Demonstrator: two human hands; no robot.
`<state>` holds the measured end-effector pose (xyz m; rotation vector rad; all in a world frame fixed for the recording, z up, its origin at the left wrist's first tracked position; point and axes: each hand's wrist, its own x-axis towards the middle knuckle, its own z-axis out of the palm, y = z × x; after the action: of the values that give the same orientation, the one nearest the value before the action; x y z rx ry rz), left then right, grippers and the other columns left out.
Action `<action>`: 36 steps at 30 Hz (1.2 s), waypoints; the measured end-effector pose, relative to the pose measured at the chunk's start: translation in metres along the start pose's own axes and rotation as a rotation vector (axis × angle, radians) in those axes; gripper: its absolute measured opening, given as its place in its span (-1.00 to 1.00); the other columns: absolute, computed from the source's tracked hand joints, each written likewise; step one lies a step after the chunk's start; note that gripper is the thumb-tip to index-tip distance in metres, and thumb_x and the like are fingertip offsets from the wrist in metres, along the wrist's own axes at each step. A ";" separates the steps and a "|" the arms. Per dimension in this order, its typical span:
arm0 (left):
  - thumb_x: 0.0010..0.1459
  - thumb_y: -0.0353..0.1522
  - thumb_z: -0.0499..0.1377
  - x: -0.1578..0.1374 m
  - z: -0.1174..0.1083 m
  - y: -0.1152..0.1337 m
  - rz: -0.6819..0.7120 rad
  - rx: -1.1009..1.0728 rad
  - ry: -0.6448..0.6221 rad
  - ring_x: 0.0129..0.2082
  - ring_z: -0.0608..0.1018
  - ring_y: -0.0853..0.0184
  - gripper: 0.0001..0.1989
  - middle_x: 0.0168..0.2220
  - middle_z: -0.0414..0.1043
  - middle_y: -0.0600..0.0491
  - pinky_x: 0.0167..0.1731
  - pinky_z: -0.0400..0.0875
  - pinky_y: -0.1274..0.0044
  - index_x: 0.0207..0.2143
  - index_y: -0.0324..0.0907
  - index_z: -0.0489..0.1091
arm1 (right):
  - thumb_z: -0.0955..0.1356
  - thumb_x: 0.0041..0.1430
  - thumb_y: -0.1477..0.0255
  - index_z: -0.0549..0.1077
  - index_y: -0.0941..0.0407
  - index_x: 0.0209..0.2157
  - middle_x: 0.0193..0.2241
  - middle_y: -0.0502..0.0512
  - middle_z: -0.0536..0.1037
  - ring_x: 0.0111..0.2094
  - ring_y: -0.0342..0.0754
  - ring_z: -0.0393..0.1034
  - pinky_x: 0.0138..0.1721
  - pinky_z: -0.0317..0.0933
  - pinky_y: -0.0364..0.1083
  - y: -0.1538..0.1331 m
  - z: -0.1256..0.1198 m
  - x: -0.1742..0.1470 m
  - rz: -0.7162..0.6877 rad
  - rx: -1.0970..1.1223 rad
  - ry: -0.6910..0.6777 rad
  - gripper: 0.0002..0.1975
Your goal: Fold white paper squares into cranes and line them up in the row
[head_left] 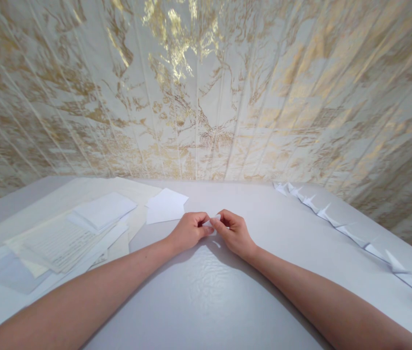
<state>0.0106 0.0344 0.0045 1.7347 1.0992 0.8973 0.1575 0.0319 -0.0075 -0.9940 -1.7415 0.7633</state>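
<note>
left hand [189,231]: pinching white paper [207,224] | right hand [235,234]: pinching it too | folded paper shapes [323,212]: rightward

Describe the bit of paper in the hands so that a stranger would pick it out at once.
Start with the pale table and look to its middle, where the left hand and right hand meet. The small white paper is pinched there. Unlike the loose sheets and the row of folded shapes, it is held.
</note>
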 end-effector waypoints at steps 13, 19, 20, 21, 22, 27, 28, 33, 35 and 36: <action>-0.09 -0.27 0.09 0.000 0.002 0.000 -0.013 -0.010 0.052 -0.64 0.18 0.47 -0.74 -0.71 0.12 0.20 -0.59 0.04 0.59 -0.72 -0.21 0.17 | 0.24 0.03 0.18 0.18 0.11 -0.67 -0.72 -0.11 0.16 -0.63 -0.22 0.02 -0.59 -0.04 -0.20 0.001 0.000 0.004 0.122 0.095 -0.002 -0.64; -0.01 -0.28 0.03 0.001 0.001 -0.003 -0.004 -0.050 0.113 -0.63 0.23 0.45 -0.71 -0.69 0.23 0.13 -0.58 0.07 0.57 -0.70 -0.23 0.27 | 0.37 -0.14 0.31 0.19 0.11 -0.61 -0.69 -0.15 0.18 -0.63 -0.23 0.03 -0.59 -0.05 -0.21 0.009 0.004 0.005 0.123 0.162 -0.046 -0.73; 0.01 -0.28 0.01 0.001 0.001 -0.003 0.000 -0.050 0.116 -0.63 0.23 0.44 -0.70 -0.69 0.24 0.13 -0.58 0.08 0.57 -0.70 -0.23 0.28 | 0.37 -0.14 0.32 0.19 0.11 -0.61 -0.69 -0.15 0.19 -0.62 -0.23 0.04 -0.59 -0.04 -0.21 0.009 0.004 0.005 0.121 0.156 -0.035 -0.75; 0.02 -0.28 0.01 0.001 0.001 -0.003 0.004 -0.049 0.119 -0.63 0.23 0.44 -0.69 -0.69 0.24 0.13 -0.58 0.08 0.57 -0.70 -0.23 0.28 | 0.36 -0.13 0.34 0.19 0.11 -0.61 -0.69 -0.15 0.19 -0.62 -0.22 0.05 -0.58 -0.03 -0.21 0.009 0.004 0.004 0.119 0.147 -0.024 -0.76; 0.02 -0.27 0.01 0.000 0.001 -0.003 0.007 -0.048 0.123 -0.63 0.23 0.44 -0.68 -0.70 0.23 0.13 -0.58 0.08 0.57 -0.70 -0.23 0.28 | 0.35 -0.12 0.35 0.19 0.10 -0.61 -0.69 -0.15 0.20 -0.62 -0.22 0.06 -0.58 -0.03 -0.20 0.009 0.004 0.004 0.118 0.138 -0.018 -0.77; 0.02 -0.27 0.03 0.000 0.003 0.000 0.014 -0.055 0.146 -0.64 0.24 0.45 -0.69 -0.72 0.12 0.19 -0.58 0.16 0.58 -0.71 -0.20 0.20 | 0.26 -0.01 0.33 0.17 0.10 -0.63 -0.74 -0.12 0.25 -0.66 -0.21 0.10 -0.59 0.00 -0.19 0.006 0.003 0.001 0.155 0.128 -0.027 -0.77; 0.01 -0.27 0.04 0.000 0.003 0.001 0.012 -0.058 0.148 -0.64 0.24 0.46 -0.69 -0.72 0.10 0.20 -0.58 0.19 0.58 -0.72 -0.20 0.18 | 0.25 0.00 0.31 0.17 0.09 -0.64 -0.74 -0.12 0.26 -0.66 -0.21 0.09 -0.59 0.00 -0.19 0.005 0.003 0.001 0.159 0.136 -0.028 -0.76; -0.11 -0.36 0.17 0.002 0.005 0.000 -0.008 -0.194 0.188 -0.65 0.34 0.47 -0.89 -0.70 0.17 0.25 -0.58 0.25 0.61 -0.51 -0.20 0.27 | 0.24 0.05 0.25 0.20 0.10 -0.63 -0.71 -0.08 0.29 -0.63 -0.18 0.15 -0.54 0.06 -0.17 0.004 0.002 0.002 0.174 0.195 0.029 -0.71; -0.11 -0.37 0.18 0.003 0.005 -0.003 -0.006 -0.286 0.210 -0.66 0.39 0.46 -0.81 -0.70 0.19 0.29 -0.57 0.26 0.61 -0.39 -0.17 0.25 | 0.23 0.06 0.22 0.21 0.11 -0.63 -0.70 -0.07 0.30 -0.62 -0.18 0.16 -0.53 0.08 -0.16 0.005 0.002 0.003 0.185 0.226 0.034 -0.69; -0.10 -0.37 0.18 0.003 0.005 -0.004 -0.008 -0.315 0.213 -0.66 0.41 0.45 -0.80 -0.70 0.20 0.30 -0.58 0.26 0.61 -0.38 -0.16 0.23 | 0.23 0.06 0.21 0.21 0.11 -0.62 -0.69 -0.06 0.31 -0.61 -0.18 0.17 -0.53 0.08 -0.16 0.005 0.002 0.004 0.187 0.244 0.027 -0.68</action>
<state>0.0146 0.0369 -0.0009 1.3992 1.0346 1.2016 0.1563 0.0375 -0.0113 -1.0021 -1.5040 1.0493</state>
